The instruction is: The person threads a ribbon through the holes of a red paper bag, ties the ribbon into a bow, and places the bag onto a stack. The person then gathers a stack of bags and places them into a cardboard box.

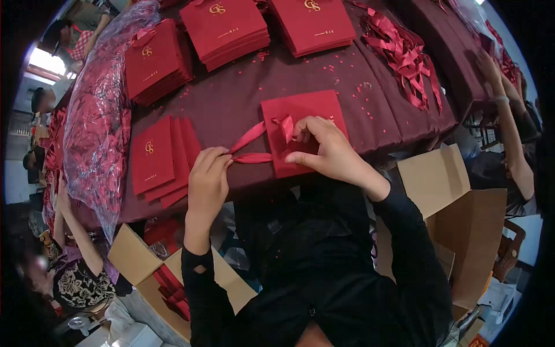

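The red ribbon (250,147) runs leftward from the flat red bag (306,105) at the tabletop (231,95) edge. The left hand (208,179) pinches its loose ends, and the right hand (329,151) pinches it at the bag. The stacked bags (231,26) behind carry gold "GS" logos.

Left hand (208,173) pinches the red ribbon (251,157) while right hand (326,151) holds the red bag (312,107)
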The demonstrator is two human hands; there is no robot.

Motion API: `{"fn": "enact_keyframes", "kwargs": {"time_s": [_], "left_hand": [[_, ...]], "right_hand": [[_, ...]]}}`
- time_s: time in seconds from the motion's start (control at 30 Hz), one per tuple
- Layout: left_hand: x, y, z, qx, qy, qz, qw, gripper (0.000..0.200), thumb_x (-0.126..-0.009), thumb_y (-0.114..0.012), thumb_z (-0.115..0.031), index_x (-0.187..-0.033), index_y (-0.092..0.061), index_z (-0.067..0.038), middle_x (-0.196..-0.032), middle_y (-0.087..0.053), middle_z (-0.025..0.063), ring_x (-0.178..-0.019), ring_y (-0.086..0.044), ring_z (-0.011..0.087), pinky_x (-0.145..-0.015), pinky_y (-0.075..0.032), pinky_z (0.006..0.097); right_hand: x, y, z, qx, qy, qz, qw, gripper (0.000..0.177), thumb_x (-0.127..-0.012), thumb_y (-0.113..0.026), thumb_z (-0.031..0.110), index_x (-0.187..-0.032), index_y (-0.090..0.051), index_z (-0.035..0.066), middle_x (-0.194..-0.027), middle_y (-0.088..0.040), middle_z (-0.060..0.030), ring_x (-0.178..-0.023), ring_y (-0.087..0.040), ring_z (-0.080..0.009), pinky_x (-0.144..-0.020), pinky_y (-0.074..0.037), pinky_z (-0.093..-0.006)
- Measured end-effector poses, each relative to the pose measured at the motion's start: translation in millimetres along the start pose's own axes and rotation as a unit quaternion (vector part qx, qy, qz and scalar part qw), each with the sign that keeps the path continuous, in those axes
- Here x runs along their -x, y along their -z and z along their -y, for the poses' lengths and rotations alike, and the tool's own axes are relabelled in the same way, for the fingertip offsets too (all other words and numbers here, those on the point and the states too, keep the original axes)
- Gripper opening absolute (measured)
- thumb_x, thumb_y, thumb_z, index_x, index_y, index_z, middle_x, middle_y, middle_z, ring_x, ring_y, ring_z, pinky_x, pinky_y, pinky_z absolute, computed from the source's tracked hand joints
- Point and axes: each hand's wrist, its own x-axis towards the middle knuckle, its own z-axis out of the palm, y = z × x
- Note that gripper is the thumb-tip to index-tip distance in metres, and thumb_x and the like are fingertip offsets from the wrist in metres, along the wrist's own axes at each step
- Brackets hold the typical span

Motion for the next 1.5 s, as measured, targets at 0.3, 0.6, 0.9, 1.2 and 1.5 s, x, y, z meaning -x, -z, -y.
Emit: {"fn": "enact_keyframes", "kwargs": {"time_s": [0.3,0.6,0.9,1.2,1.5], "left_hand": [[18,9,22,-0.013,0.003,-0.018,1.000,0.013,-0.079,-0.062,0.005,-0.092,-0.063,0.004,-0.100,-0.063,0.0140,-0.090,-0.061,0.0318,-0.079,-0.050,0.0379],[17,41,-4,0.179,0.080,-0.069,0.978,0.008,-0.077,-0.066,0.007,-0.085,-0.065,0.005,-0.094,-0.068,0.0133,-0.087,-0.065,0.0223,-0.079,-0.050,0.0294],[-3,48,23,0.207,0.189,0.007,0.960,0.019,-0.084,-0.062,0.001,-0.102,-0.067,0.003,-0.107,-0.067,0.0140,-0.099,-0.063,0.0230,-0.090,-0.047,0.0323],[-28,-4,-27,-0.044,0.124,-0.118,0.984,0.037,-0.088,-0.063,-0.017,-0.121,-0.059,-0.001,-0.113,-0.060,0.0162,-0.105,-0.054,0.0336,-0.093,-0.042,0.0402],[-46,-50,-29,-0.112,0.191,-0.068,0.973,0.054,-0.083,-0.070,-0.032,-0.122,-0.056,0.003,-0.106,-0.057,0.0170,-0.097,-0.052,0.0348,-0.088,-0.042,0.0422]], "right_hand": [[2,6,1,0.100,0.058,0.044,0.992,0.062,-0.067,-0.080,0.045,-0.105,-0.055,0.003,-0.101,-0.057,-0.0113,-0.098,-0.055,-0.0282,-0.086,-0.042,-0.0390],[16,74,58,0.343,0.216,0.074,0.911,0.028,-0.079,-0.059,0.015,-0.106,-0.058,0.006,-0.089,-0.062,-0.0087,-0.088,-0.062,-0.0267,-0.074,-0.048,-0.0381],[-53,75,-15,0.305,0.190,-0.092,0.929,0.032,-0.079,-0.073,0.034,-0.090,-0.060,0.007,-0.082,-0.059,-0.0071,-0.086,-0.058,-0.0287,-0.072,-0.045,-0.0406],[-57,154,-122,0.582,-0.086,-0.267,0.763,0.018,-0.074,-0.068,0.024,-0.080,-0.068,0.006,-0.092,-0.063,-0.0093,-0.093,-0.056,-0.0296,-0.075,-0.044,-0.0419],[-27,151,-62,0.358,0.121,-0.009,0.926,0.014,-0.074,-0.071,0.014,-0.086,-0.070,0.007,-0.085,-0.059,-0.0070,-0.086,-0.053,-0.0278,-0.077,-0.045,-0.0378]]}}
